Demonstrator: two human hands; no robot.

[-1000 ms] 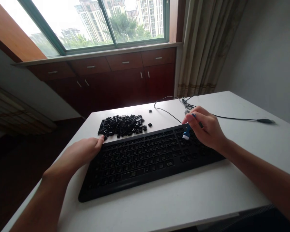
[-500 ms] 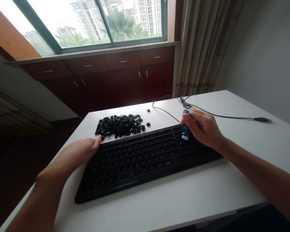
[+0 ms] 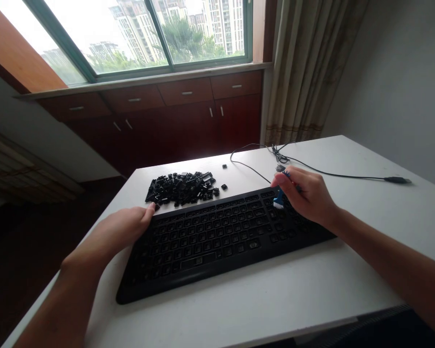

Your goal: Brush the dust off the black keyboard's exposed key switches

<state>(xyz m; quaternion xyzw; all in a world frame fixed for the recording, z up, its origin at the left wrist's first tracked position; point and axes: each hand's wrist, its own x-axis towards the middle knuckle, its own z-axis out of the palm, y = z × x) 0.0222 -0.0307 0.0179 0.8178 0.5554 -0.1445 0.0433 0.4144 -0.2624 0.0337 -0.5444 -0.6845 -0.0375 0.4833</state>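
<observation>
Holding a small blue-handled brush (image 3: 281, 197) in a firm pinch, the right hand (image 3: 306, 195) sets the white bristles (image 3: 277, 205) on the far right of the black keyboard (image 3: 217, 237). Keep strokes light and the bristles flat to the keys. In the head view, the left hand (image 3: 119, 227) is half open and empty, its fingertips at the keyboard's far left corner, just beside the heap of black keycaps (image 3: 181, 188) to the far left. Count: one keyboard, one brush, one black cable (image 3: 329, 172) with one USB plug (image 3: 397, 180) at right, and two loose keycaps, the first (image 3: 224, 166) farther away than the second (image 3: 224, 186). The heap is too dense to count. All of it rests on a white table (image 3: 275, 290).
</observation>
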